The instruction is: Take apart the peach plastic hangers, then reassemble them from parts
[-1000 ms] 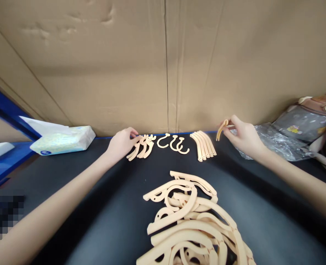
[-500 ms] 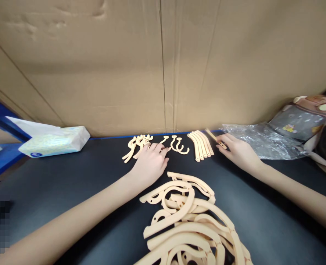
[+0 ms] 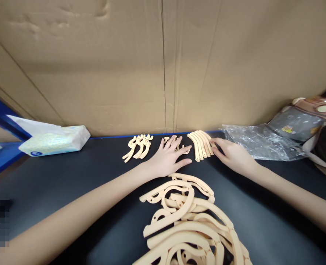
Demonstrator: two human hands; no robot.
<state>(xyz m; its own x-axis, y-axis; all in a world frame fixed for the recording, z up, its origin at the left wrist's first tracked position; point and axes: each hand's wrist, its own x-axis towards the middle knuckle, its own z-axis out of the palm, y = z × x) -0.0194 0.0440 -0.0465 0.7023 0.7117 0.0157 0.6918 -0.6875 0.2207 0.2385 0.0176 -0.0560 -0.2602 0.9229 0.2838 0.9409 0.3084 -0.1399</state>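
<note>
My left hand (image 3: 168, 156) lies with fingers spread over several cream plastic hooks (image 3: 187, 150), partly covering them. To its left, several S-curved cream pieces (image 3: 140, 146) lie side by side. Thumb and fingers of my right hand (image 3: 231, 152) are closed on the outermost curved hanger arm (image 3: 210, 137), at the right end of a neat row of curved hanger arms (image 3: 200, 145). My fingers hide part of that piece. Nearer to me is a heap of cream folding hangers (image 3: 190, 221), overlapping one another.
A tissue pack (image 3: 55, 140) with a tissue sticking out stands at the back left. Crumpled clear plastic (image 3: 262, 141) and a clear container with a brown top (image 3: 300, 119) are at the right. A cardboard wall (image 3: 110, 73) rises behind the black table (image 3: 102, 158).
My left hand has moved right from the S-curved pieces to the hooks, spreading its fingers. My right hand has brought its hanger arm left and laid it against the row.
</note>
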